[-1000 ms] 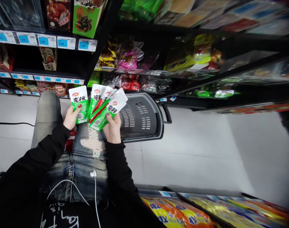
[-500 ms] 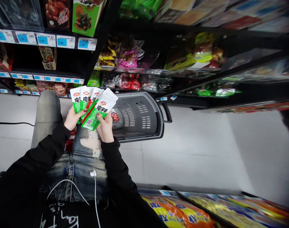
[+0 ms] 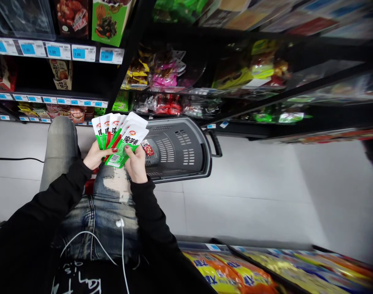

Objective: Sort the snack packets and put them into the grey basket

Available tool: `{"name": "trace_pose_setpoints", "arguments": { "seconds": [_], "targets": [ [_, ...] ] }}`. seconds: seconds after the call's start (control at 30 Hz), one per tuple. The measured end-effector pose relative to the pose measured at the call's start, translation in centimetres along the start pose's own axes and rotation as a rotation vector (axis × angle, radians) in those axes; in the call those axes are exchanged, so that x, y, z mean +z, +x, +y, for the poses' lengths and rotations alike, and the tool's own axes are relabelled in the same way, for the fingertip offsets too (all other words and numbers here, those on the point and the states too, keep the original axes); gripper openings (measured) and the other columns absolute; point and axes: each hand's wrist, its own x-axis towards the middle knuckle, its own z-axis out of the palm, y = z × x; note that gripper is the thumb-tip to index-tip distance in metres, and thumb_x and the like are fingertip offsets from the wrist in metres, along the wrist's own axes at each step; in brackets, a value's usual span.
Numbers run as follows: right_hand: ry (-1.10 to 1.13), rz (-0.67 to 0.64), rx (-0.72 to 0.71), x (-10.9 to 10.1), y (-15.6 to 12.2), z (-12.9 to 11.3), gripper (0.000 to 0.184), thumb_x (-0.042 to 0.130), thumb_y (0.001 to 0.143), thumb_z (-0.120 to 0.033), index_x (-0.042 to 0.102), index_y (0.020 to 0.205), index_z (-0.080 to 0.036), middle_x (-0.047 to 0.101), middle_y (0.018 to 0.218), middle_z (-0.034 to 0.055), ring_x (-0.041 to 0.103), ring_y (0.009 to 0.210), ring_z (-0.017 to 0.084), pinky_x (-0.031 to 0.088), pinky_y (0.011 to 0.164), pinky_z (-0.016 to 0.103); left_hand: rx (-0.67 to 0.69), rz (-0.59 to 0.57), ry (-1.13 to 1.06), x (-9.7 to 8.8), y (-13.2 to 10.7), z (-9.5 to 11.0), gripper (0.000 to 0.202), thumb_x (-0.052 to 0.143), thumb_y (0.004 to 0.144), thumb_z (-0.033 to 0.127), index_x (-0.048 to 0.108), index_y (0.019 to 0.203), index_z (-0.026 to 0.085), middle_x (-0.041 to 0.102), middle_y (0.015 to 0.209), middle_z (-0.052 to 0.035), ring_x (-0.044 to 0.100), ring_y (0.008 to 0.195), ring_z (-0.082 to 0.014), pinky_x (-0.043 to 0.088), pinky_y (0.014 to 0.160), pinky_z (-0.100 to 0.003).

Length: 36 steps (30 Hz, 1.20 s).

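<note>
Several white-and-green snack packets [image 3: 129,141] are spread like a fan above my knee, held between both hands. My left hand [image 3: 96,155] is closed around the lower left ends of the packets, its thumb lying across their front. On the other side my right hand [image 3: 136,164] pinches the rightmost packet, thumb on its face; its fingers are hidden behind. Just beyond my right hand is a grey shopping basket [image 3: 198,165] on the floor, with a small red packet [image 3: 148,148] inside it.
Black shelves [image 3: 91,75] with bagged and boxed snacks and blue-white price tags run along the far side. More bagged snacks [image 3: 229,273] lie on a low shelf at the lower right. A white earphone cable [image 3: 123,241] hangs over my lap. Pale floor tiles [image 3: 250,183] stretch right.
The packets in my hands have fanned out differently: those on the left now overlap more closely, and another top edge shows behind the rightmost one. The basket stays in place.
</note>
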Motion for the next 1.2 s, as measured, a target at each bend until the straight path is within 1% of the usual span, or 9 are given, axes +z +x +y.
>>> {"name": "trace_pose_setpoints", "arguments": {
  "seconds": [0.07, 0.17, 0.37, 0.47, 0.6, 0.73, 0.83, 1.07, 1.2],
  "targets": [
    [-0.006, 0.007, -0.015, 0.1, 0.0, 0.0, 0.034, 0.073, 0.064, -0.036, 0.062, 0.094, -0.024, 0.07, 0.095, 0.0011, 0.063, 0.094, 0.016, 0.048, 0.093, 0.031, 0.0, -0.007, -0.014, 0.3, -0.1, 0.0, 0.053, 0.086, 0.045, 0.02, 0.067, 0.095, 0.019, 0.072, 0.103, -0.006, 0.064, 0.103, -0.0283, 0.047, 0.095, -0.043],
    [-0.036, 0.007, -0.043, 0.3, -0.1, 0.2, 0.037, 0.071, 0.067, -0.037, 0.06, 0.1, -0.025, 0.069, 0.099, 0.0009, 0.062, 0.096, 0.015, 0.047, 0.095, 0.03, 0.013, 0.029, 0.004, 0.6, -0.3, 0.0, 0.062, 0.087, 0.039, 0.018, 0.065, 0.097, 0.02, 0.071, 0.104, -0.0059, 0.064, 0.103, -0.0289, 0.048, 0.093, -0.043],
    [-0.147, -0.012, -0.099, 0.2, 0.0, 0.4, 0.043, 0.07, 0.07, -0.036, 0.058, 0.109, -0.025, 0.065, 0.109, 0.0019, 0.059, 0.104, 0.015, 0.044, 0.099, 0.03, 0.071, 0.078, 0.027, 0.5, -0.3, -0.4, 0.063, 0.088, 0.036, 0.018, 0.065, 0.094, 0.02, 0.072, 0.095, -0.0052, 0.064, 0.102, -0.0306, 0.048, 0.092, -0.044],
    [-0.135, -0.008, -0.129, 0.3, 0.1, 0.3, 0.04, 0.069, 0.071, -0.032, 0.058, 0.108, -0.025, 0.066, 0.108, 0.0012, 0.061, 0.098, 0.014, 0.046, 0.095, 0.028, 0.075, 0.121, 0.009, 0.5, -0.2, -0.4, 0.065, 0.088, 0.036, 0.019, 0.065, 0.096, 0.02, 0.073, 0.095, -0.0053, 0.063, 0.105, -0.0312, 0.047, 0.093, -0.045],
    [-0.086, 0.029, -0.114, 0.7, 0.2, 0.1, 0.039, 0.071, 0.068, -0.029, 0.06, 0.105, -0.024, 0.068, 0.098, -0.0001, 0.062, 0.089, 0.013, 0.048, 0.087, 0.025, 0.075, 0.119, 0.0, 0.5, -0.2, 0.0, 0.06, 0.087, 0.04, 0.022, 0.066, 0.096, 0.019, 0.072, 0.099, -0.006, 0.063, 0.106, -0.0306, 0.047, 0.095, -0.044],
    [-0.04, 0.072, -0.084, 0.8, 0.2, 0.0, 0.045, 0.074, 0.063, -0.027, 0.059, 0.105, -0.025, 0.068, 0.102, -0.0001, 0.063, 0.09, 0.014, 0.049, 0.087, 0.026, 0.101, 0.084, 0.01, 0.0, 0.0, -0.1, 0.052, 0.085, 0.046, 0.022, 0.068, 0.095, 0.019, 0.073, 0.1, -0.0051, 0.064, 0.104, -0.0287, 0.047, 0.095, -0.042],
    [0.001, 0.072, -0.066, 0.8, 0.2, 0.2, 0.05, 0.076, 0.06, -0.026, 0.057, 0.106, -0.024, 0.068, 0.105, 0.0013, 0.063, 0.094, 0.015, 0.049, 0.09, 0.03, 0.118, 0.074, 0.065, -0.6, 0.3, -0.4, 0.05, 0.085, 0.045, 0.019, 0.069, 0.093, 0.019, 0.073, 0.101, -0.0051, 0.064, 0.102, -0.0282, 0.047, 0.096, -0.042],
    [0.046, 0.06, -0.025, 0.9, 0.4, 0.3, 0.041, 0.076, 0.06, -0.024, 0.06, 0.097, -0.019, 0.07, 0.099, 0.0036, 0.065, 0.09, 0.016, 0.05, 0.089, 0.032, 0.139, 0.053, 0.032, -0.6, 0.4, -0.6, 0.058, 0.087, 0.039, 0.015, 0.07, 0.094, 0.018, 0.073, 0.101, -0.0053, 0.066, 0.1, -0.0284, 0.048, 0.095, -0.042],
    [0.102, 0.095, -0.016, 1.0, 0.2, 0.0, 0.041, 0.075, 0.061, -0.025, 0.06, 0.099, -0.021, 0.07, 0.103, 0.0036, 0.065, 0.091, 0.016, 0.05, 0.091, 0.033, 0.13, 0.067, -0.017, 0.0, 0.2, -0.6, 0.046, 0.085, 0.05, 0.021, 0.071, 0.094, 0.019, 0.073, 0.103, -0.0053, 0.065, 0.102, -0.0273, 0.047, 0.096, -0.041]
  ]
}}
